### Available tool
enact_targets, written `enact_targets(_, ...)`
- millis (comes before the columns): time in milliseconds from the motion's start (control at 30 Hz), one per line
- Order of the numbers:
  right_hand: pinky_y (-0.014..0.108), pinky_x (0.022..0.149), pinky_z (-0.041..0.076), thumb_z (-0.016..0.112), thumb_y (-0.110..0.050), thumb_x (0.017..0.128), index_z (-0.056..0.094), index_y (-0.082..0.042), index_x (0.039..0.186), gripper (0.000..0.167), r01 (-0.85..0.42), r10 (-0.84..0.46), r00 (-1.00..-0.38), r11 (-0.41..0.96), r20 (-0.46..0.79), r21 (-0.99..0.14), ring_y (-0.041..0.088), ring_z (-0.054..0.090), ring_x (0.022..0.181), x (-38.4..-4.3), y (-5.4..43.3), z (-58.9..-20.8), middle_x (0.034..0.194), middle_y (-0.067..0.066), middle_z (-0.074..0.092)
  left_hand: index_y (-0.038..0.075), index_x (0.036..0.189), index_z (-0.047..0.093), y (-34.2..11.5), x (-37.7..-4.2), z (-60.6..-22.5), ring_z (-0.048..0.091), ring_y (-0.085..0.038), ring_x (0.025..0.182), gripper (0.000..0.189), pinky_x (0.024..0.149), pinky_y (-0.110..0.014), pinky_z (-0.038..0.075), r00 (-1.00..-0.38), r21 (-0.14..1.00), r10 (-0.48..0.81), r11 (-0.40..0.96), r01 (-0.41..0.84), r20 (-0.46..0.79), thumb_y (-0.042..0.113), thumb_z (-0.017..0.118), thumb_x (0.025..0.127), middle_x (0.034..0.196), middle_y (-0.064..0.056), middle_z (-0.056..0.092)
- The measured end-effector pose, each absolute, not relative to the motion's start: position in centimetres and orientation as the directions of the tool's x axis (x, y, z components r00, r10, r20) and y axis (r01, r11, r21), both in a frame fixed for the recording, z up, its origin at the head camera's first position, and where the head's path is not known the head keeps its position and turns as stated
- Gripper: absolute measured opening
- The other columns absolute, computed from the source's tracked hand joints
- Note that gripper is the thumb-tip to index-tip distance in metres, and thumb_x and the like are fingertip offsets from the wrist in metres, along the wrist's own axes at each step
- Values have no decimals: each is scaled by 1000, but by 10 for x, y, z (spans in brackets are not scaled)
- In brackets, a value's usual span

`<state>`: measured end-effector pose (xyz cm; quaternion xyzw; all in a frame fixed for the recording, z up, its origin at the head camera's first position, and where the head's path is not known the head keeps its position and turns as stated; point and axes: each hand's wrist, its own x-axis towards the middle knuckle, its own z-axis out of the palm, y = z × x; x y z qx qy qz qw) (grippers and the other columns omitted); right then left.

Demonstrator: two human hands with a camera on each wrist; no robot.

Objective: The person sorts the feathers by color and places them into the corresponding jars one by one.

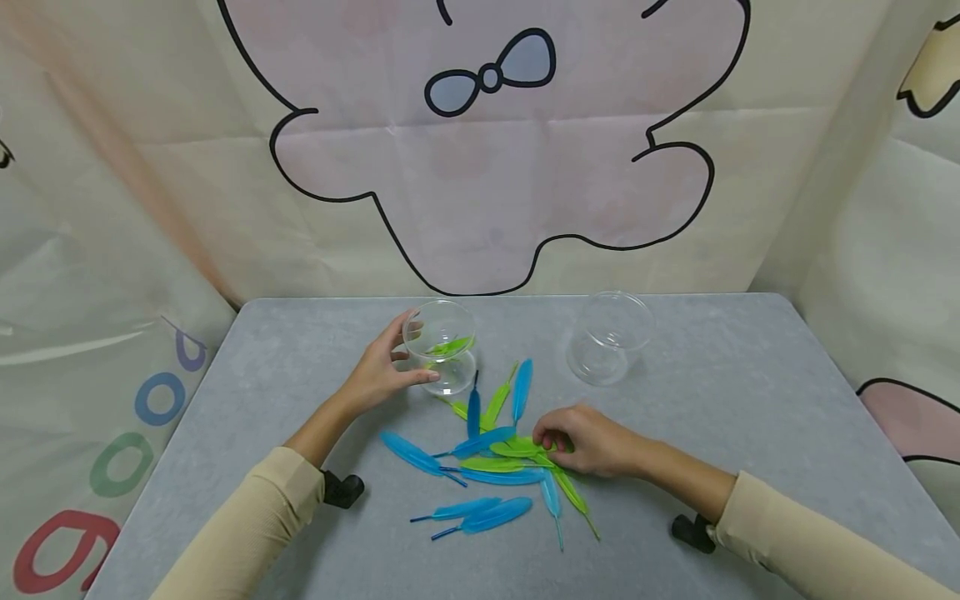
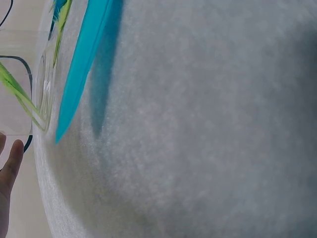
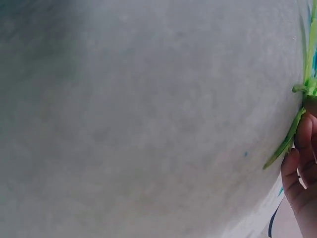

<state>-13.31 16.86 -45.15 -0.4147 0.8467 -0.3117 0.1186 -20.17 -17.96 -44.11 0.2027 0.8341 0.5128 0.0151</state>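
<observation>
On the left, my left hand (image 1: pixel 375 377) grips a clear plastic cup (image 1: pixel 452 382), thumb across the front and fingers round the far side. Inside that cup lie green feathers (image 1: pixel 450 347), whose stems also show through the wall in the left wrist view. My right hand (image 1: pixel 588 442) is low over the feather pile, pinching a green feather (image 1: pixel 517 447) between thumb and fingers. In the right wrist view, a green feather (image 3: pixel 286 144) lies right at the fingertips. Blue feathers (image 1: pixel 498 477) and more green feathers (image 1: pixel 497 407) overlap beneath and beside this hand.
A second clear cup (image 1: pixel 600 362) stands at the back right of the grey table (image 1: pixel 720 392). Two blue feathers (image 1: pixel 495 515) lie apart near the front, another blue feather (image 1: pixel 411 452) to the left. A printed cloth (image 1: pixel 465 167) hangs behind the table.
</observation>
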Motion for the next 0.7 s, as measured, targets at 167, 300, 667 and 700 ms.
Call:
enact_targets(167,18,65,51,71,4,83,70,-9,97,19,-675,-786,-609,445,104,-589,4,57,71,-132,166,-452,82,-6,64,11,157,27,-180,-202,-442,48,-40,131,101,98,-54,48,-920,866,350,390,314,175,18,88,77,146,-24,47)
enact_targets(300,18,64,50,70,5,83,70,-9,98,20,-677,-790,-603,435,109,-594,4,57,71,-132,165,-452,82,-6,63,12,156,27,-180,-202,-442,48,-40,131,100,98,-54,48,-920,869,351,385,311,174,17,88,77,145,-24,47)
enact_targets(667,20,67,52,68,5,85,71,-10,99,20,-635,-779,-622,445,76,-632,3,57,73,-135,165,-454,83,-8,64,13,157,27,-181,-203,-442,47,-39,132,100,98,-54,48,-921,874,351,377,306,171,17,88,77,146,-23,46)
enact_targets(700,20,67,52,68,4,85,71,-10,98,19,-635,-780,-621,445,76,-632,2,57,73,-135,165,-454,83,-8,64,13,157,27,-181,-203,-443,47,-39,132,100,98,-54,48,-921,874,351,378,305,170,17,88,77,146,-23,46)
